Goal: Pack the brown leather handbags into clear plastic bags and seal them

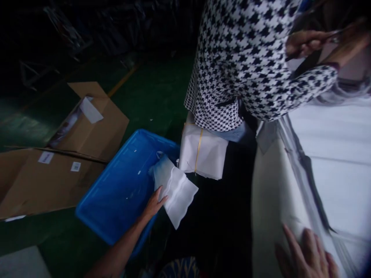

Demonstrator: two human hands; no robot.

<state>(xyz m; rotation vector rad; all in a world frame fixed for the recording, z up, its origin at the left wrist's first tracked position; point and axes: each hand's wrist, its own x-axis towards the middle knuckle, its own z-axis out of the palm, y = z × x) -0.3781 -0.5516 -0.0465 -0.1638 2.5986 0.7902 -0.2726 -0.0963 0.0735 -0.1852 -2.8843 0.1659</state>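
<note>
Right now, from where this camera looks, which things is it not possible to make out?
All in the head view:
- Left hand: any fingers beneath the white sheet are hidden by it, so its grip is unclear.
- Right hand: wrist cut off by the bottom edge.
- Co-worker's hands: blur and shadow obscure what they hold.
- Cardboard box: contents too dim to identify.

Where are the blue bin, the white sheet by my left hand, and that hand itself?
Blue bin (116,191): head view, on its inside.
White sheet (177,190): head view, near its middle.
Left hand (153,206): head view, on its back.
</note>
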